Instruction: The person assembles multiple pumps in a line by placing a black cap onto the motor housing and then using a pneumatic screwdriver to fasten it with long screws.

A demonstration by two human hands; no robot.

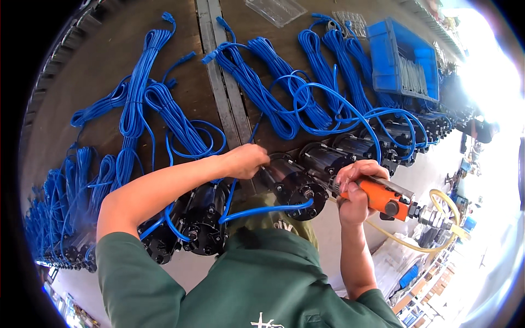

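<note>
One black cylinder (287, 177) lies just right of the near end of the metal strip (221, 82). Over this strip, the left hand (246, 161) has fingers curled closed (on what, I cannot tell), perhaps for steadying. Farther right, the right hand (356, 191) grasps the orange tool (383, 199), apparently for aiming its nose leftward. The cylinder's long axis slants, capped end toward the person.

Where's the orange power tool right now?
Head view, right of centre: the orange power tool is in the right hand, its nose toward the black cylinder on its left.
</note>
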